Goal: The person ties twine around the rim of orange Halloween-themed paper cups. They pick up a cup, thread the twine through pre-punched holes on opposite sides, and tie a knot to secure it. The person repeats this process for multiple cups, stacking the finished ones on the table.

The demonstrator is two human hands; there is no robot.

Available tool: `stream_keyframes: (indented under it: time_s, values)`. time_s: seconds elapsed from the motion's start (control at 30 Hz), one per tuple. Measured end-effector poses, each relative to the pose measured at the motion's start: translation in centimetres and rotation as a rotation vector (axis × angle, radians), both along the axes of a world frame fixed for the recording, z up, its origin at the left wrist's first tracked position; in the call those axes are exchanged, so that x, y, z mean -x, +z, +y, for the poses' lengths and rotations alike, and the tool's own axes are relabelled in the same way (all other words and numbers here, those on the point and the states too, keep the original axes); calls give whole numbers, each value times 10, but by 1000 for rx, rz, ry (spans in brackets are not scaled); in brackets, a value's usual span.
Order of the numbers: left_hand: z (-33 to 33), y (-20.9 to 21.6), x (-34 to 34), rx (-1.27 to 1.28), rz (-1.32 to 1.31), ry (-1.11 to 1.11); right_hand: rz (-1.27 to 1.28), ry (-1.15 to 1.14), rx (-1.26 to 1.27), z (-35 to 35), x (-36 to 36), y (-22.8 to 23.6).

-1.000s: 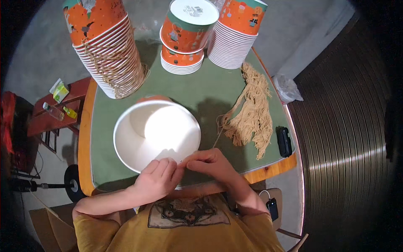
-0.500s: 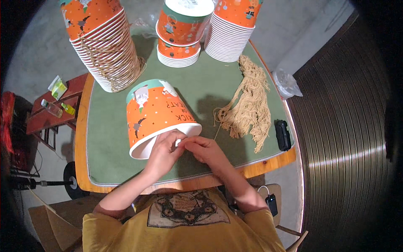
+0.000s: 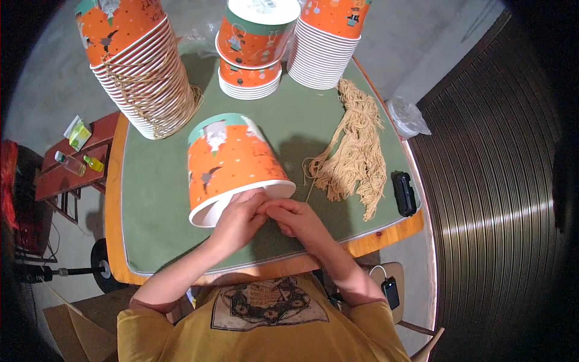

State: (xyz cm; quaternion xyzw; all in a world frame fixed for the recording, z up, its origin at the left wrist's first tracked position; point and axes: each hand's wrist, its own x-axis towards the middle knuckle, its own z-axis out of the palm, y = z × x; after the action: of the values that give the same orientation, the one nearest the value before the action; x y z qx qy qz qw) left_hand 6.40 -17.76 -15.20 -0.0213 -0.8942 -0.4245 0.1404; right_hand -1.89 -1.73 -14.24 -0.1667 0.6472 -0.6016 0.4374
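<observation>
A tilted orange paper bucket (image 3: 232, 160) with a green base band and cartoon figures lies before me, its white-rimmed mouth toward me. My left hand (image 3: 237, 220) is closed at the near rim, fingers reaching inside the mouth and seemingly pinching the bucket's edge. Against its fingertips, my right hand (image 3: 291, 217) is curled in a pinch; whatever it holds is hidden. To the right lies a bundle of beige cords (image 3: 356, 154), from which a thin strand runs down toward my right hand.
A tall bucket stack (image 3: 145, 81) draped with cord stands far left. Behind are a short stack (image 3: 250, 57) and another tall stack (image 3: 325, 51). A black case (image 3: 404, 194) sits near the table's right edge. A red bench (image 3: 75, 169) with bottles stands left.
My hands have drawn closer together, covering the small white patch between my fingers. The bucket has turned slightly, and the whole view has shifted a little.
</observation>
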Motion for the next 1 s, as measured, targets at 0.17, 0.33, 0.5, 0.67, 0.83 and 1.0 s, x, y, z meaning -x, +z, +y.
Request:
stream_keyframes:
  time_s: [0.17,0.33,0.5,0.67,0.83,1.0]
  values:
    - [-4,5,4,184,-83,-11,998,86,-296,0,-10,19]
    - [-3,7,13,32,-87,-29,1230,257,-107,-19,21,38]
    - [-14,24,8,-65,-284,-4,939,321,164,-33,44,35]
    - [-38,15,-21,-7,-233,40,458,495,260,-59,34,22]
    - [-46,14,-16,-167,-499,217,459,519,283,-85,32,18]
    - [-38,9,-10,-171,-314,284,630,396,159,-106,38,30]
